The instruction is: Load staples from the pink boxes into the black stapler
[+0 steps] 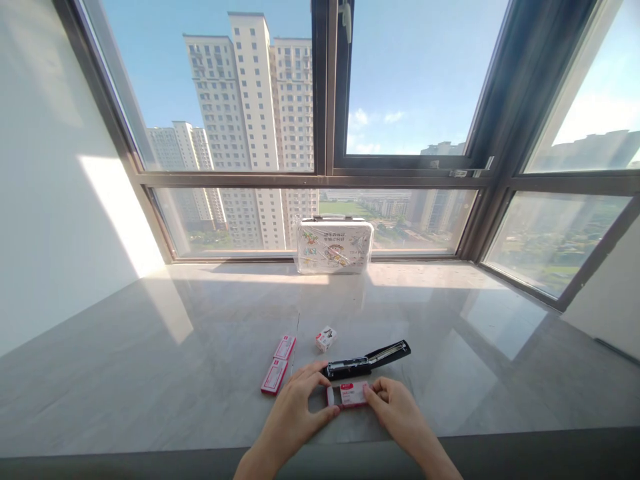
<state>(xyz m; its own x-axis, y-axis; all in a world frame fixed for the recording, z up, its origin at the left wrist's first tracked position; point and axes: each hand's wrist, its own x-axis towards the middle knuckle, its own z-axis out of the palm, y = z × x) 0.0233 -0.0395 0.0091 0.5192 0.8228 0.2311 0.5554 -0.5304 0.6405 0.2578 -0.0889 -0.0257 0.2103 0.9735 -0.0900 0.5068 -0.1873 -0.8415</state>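
Observation:
A small red-and-white staple box (353, 394) is held between my two hands just above the sill. My left hand (299, 399) pinches its left end, with thumb and fingertips on either side. The right end is gripped by my right hand (393, 403), its fingers closed on the printed sleeve. A dark gap shows between the left end and the sleeve, so the box looks partly slid apart; what lies inside is too small to make out. Just beyond the hands lies a black stapler (347, 367), opened out, its long arm tilted up to the right.
Two pink-and-white boxes (279, 365) lie end to end left of my left hand. A small white box (326, 339) sits behind the stapler. A plastic-wrapped white case (335, 248) stands against the window. The marble sill (150, 393) has a front edge close to me.

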